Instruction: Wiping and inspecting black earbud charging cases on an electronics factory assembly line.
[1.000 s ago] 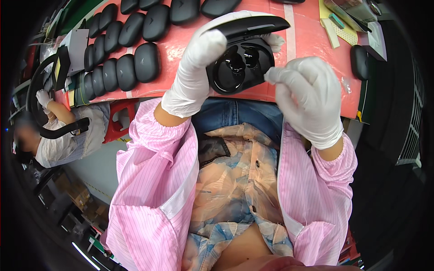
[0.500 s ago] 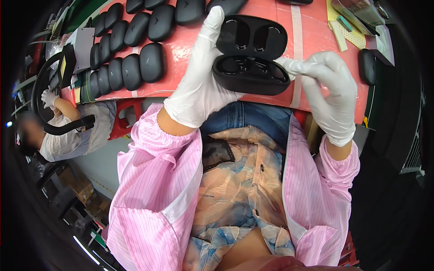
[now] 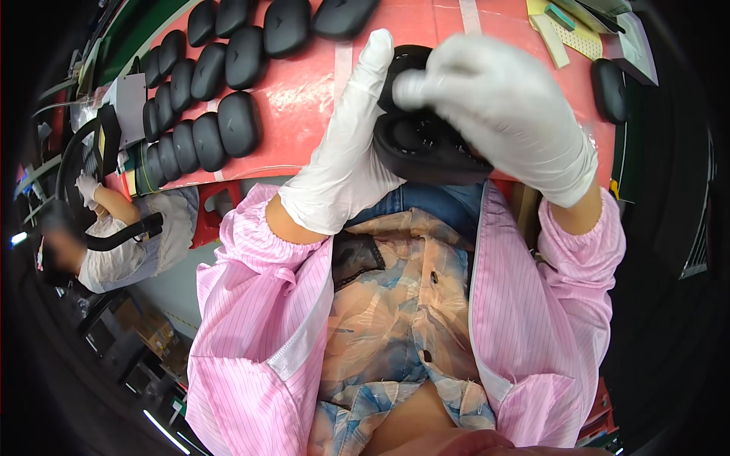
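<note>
A black earbud charging case [image 3: 414, 156] is held over the table's near edge, lid raised and hollows facing up. My left hand [image 3: 331, 163], in a white glove, is closed around its left side, with the thumb up along the lid. My right hand [image 3: 506, 110], also gloved, is over the case and covers much of the lid and its right half. The right fingers are curled together and blurred by motion. Anything between their tips cannot be made out. Small metal contacts show inside the case, whose right-hand hollow is partly hidden.
Several closed black cases [image 3: 239, 124] stand in rows on the red table mat [image 3: 304, 114] to the left. Another case [image 3: 609, 91] lies far right, near a yellow dotted sheet [image 3: 576, 39] and a pale block [image 3: 549, 41]. A co-worker [image 3: 114, 243] sits at the left.
My right hand has moved from the case's right edge up and left, over its opening and lid. The case, in my left hand, sits slightly lower and further right in view.
</note>
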A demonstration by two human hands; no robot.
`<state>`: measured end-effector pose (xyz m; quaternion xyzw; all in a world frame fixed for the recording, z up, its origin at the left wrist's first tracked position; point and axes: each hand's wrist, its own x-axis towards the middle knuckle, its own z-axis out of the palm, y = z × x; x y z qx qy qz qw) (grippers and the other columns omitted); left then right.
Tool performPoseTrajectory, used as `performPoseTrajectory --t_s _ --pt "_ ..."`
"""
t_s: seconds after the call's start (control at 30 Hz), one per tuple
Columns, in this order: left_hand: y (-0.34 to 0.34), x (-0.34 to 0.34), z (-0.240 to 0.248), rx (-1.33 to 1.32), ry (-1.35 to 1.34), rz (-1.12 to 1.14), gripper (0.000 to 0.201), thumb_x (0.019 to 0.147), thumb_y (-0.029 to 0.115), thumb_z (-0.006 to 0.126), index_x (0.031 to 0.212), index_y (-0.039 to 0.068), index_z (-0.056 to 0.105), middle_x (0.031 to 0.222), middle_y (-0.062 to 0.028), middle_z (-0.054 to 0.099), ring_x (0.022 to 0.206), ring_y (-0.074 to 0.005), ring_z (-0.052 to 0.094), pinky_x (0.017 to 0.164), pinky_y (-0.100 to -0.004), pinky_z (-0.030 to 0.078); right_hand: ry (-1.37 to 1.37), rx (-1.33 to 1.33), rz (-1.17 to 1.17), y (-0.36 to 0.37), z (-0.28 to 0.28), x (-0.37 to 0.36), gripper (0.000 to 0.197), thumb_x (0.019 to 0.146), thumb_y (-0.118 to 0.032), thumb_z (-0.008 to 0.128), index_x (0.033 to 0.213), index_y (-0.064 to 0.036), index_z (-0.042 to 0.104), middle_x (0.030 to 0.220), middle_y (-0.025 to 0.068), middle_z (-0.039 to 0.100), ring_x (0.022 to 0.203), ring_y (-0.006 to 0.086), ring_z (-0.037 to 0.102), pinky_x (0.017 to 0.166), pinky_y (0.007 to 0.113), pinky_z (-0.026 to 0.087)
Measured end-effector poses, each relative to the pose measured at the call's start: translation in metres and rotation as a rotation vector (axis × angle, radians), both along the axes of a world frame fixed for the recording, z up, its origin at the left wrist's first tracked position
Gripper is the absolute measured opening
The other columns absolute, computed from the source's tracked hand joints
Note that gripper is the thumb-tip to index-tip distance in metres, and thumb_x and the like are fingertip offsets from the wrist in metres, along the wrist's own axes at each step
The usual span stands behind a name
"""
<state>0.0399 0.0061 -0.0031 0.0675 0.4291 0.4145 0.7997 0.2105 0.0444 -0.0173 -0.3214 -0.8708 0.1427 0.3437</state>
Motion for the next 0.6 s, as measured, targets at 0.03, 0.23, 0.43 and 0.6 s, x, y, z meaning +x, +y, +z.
performPoseTrajectory --t_s 0.03,0.23,0.43,0.6 --pt "0.002 -0.006 -0.005 0.004 -0.04 -0.064 0.068 0.094 0.065 0.041 0.118 0.004 0.057 0.106 -0.0112 0.066 0.096 -0.0228 0.067 0.087 -0.0377 0.056 -0.118 -0.036 0.082 -0.001 0.002 0.004 0.023 0.079 0.0 0.068 0.1 -0.0106 0.071 0.085 0.0058 0.061 0.077 0.02 0.059 0.067 0.029 0.047" --pt "0.003 -0.01 -0.02 0.05 -0.115 -0.104 0.082 0.091 0.069 0.04 0.128 -0.003 0.052 0.115 -0.0249 0.063 0.102 -0.041 0.065 0.089 -0.0464 0.055 0.021 -0.315 -0.026 0.001 0.004 0.058 0.019 0.085 0.002 0.063 0.103 -0.0002 0.069 0.09 0.0052 0.063 0.079 0.0128 0.056 0.071 0.025 0.044" --pt "0.006 -0.012 -0.024 0.032 -0.336 -0.084 0.085 0.091 0.068 0.04 0.131 -0.006 0.048 0.127 -0.0301 0.054 0.114 -0.0438 0.057 0.095 -0.0487 0.052 0.803 -0.861 -0.464 -0.038 -0.036 0.053 0.025 0.091 -0.007 0.063 0.114 0.002 0.066 0.095 0.0015 0.066 0.08 0.006 0.055 0.072 0.02 0.044" --pt "0.007 0.0 -0.033 0.055 -0.216 0.034 0.044 0.098 0.03 0.051 0.124 -0.005 0.053 0.122 -0.0185 0.06 0.112 -0.0278 0.061 0.095 -0.0371 0.052 0.943 -0.762 -0.541 -0.044 -0.032 0.014 0.028 0.091 -0.01 0.063 0.116 0.0025 0.063 0.094 0.0016 0.064 0.08 0.0087 0.056 0.074 0.024 0.045"
